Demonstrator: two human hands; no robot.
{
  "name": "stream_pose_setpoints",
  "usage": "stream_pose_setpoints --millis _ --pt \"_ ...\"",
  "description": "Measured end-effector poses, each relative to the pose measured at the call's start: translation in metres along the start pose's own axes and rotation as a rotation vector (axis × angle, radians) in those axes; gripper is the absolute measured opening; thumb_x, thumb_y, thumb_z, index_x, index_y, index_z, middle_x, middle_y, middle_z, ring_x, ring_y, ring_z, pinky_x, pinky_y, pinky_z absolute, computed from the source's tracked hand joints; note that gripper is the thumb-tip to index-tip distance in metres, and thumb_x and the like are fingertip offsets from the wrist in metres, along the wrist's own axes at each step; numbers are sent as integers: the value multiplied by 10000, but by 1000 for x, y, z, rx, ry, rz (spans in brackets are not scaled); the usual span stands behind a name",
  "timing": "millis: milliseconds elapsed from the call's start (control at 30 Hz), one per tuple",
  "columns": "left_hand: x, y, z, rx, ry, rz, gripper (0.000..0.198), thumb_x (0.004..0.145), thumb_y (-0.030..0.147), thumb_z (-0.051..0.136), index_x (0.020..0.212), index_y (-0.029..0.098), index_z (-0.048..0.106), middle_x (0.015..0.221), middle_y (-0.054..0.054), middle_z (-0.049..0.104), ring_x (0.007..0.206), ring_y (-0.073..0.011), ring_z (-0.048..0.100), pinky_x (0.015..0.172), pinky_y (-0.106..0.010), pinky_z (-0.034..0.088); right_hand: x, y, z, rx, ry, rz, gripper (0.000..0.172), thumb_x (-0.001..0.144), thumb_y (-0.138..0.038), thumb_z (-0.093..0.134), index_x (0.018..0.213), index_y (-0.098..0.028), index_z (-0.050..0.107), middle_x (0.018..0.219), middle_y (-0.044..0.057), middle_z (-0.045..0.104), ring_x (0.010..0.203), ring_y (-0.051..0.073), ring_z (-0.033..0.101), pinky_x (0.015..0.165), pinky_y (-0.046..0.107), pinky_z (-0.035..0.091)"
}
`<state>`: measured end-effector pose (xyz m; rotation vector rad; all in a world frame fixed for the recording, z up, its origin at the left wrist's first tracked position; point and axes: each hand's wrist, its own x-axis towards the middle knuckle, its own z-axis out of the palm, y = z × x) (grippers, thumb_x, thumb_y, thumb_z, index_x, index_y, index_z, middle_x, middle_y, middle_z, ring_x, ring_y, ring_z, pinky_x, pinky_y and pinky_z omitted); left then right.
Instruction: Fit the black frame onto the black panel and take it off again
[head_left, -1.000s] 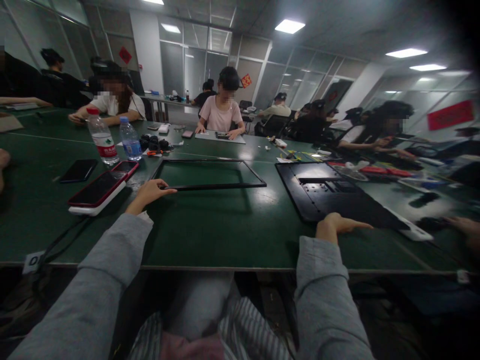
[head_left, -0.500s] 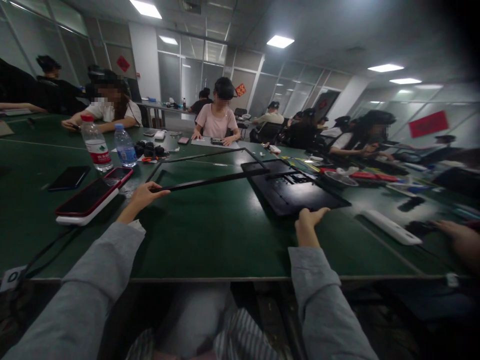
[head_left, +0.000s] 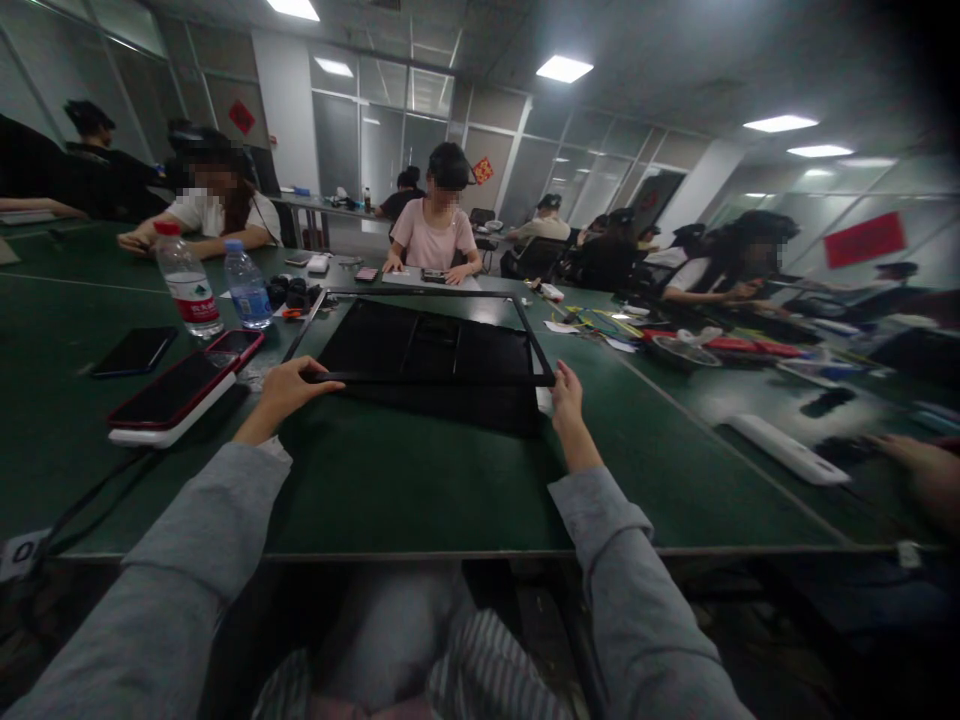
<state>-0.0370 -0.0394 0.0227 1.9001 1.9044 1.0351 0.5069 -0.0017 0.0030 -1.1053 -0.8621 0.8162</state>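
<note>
A thin black rectangular bezel [head_left: 442, 379] is held up in front of me, tilted, above a flat black panel [head_left: 480, 405] on the table. My left hand [head_left: 281, 400] pinches the bezel's near left corner between thumb and fingers. At the near right corner, my right hand [head_left: 571, 412] grips the bezel, its thumb up against the edge. Through the bezel's opening, slots and ribs show on the panel. Part of the panel hides behind the bezel's near bar.
Left of me stand two water bottles [head_left: 189, 285], a dark phone [head_left: 135, 352] and a red-edged device [head_left: 184, 385] on a white base. A white power strip [head_left: 787, 450], cables and tools lie right. A co-worker's hand [head_left: 919, 470] is at far right; others sit around.
The black panel has shifted left, from beside the bezel to beneath it. My right hand has moved left from the panel's edge to the bezel's right corner. My left hand stays on the bezel.
</note>
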Motion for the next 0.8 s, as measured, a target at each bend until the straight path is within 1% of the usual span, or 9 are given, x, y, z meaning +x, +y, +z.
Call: stream_pose_setpoints --millis 67,133,200,267,367,467,567,667,800 --pt "0 1 1 30 -1 4 569 693 767 887 965 275 800 1067 -78 827 1056 -348 747 910 -443 548 0 -5 5 12 44 -2 356 911 -580 737 1076 -277 648 844 -14 714 792 161 701 709 256 599" --pt "-1 4 2 60 -18 25 532 701 728 907 956 274 802 1072 -78 825 1087 -358 742 947 -463 535 -4 -7 10 -31 -69 35 426 841 -622 818 984 -265 637 824 5 704 771 176 683 669 263 573" --pt "-2 6 3 83 -39 57 505 711 697 918 953 270 802 1087 -83 821 1122 -366 733 996 -488 514 -8 -6 12 -158 -167 22 437 731 -535 916 937 -247 658 801 3 681 753 179 640 687 286 556" --pt "-2 5 4 94 -62 88 494 726 689 916 959 270 799 1112 -87 816 1150 -369 722 1029 -506 497 -10 -2 13 -295 -166 -55 387 688 -439 912 931 -237 688 816 0 667 791 189 613 792 338 568" --pt "-1 -1 8 98 -100 132 498 746 703 900 964 268 793 1138 -93 808 1172 -368 707 1046 -506 486 -11 5 12 -459 -88 -225 279 749 -382 786 983 -248 714 933 37 678 977 251 618 1062 477 536" --pt "0 -7 12 101 -113 180 498 759 709 889 947 259 786 1147 -102 800 1201 -367 687 1060 -499 481 -13 10 12 -614 -29 -299 276 786 -342 705 1046 -255 738 1017 83 648 1175 318 572 1236 615 396" --pt "0 -8 14 102 -108 225 487 767 707 886 925 260 777 1189 -105 791 1273 -367 641 1085 -499 478 -20 14 13 -695 5 -302 331 795 -306 684 1110 -245 763 1062 102 600 1262 349 527 1275 676 321" --pt "0 -8 15 103 -129 247 454 775 671 895 913 257 771 1191 -99 786 1301 -356 613 1102 -496 477 -25 15 13 -767 35 -275 400 821 -266 639 1199 -231 768 1128 119 579 1283 353 509 1279 667 322" --pt "4 -11 21 101 -141 272 396 766 558 933 900 228 760 1155 -103 781 1247 -334 636 1109 -484 472 -25 15 13 -861 15 -213 458 875 -247 578 1290 -169 756 1194 162 566 1282 355 503 1277 619 345"
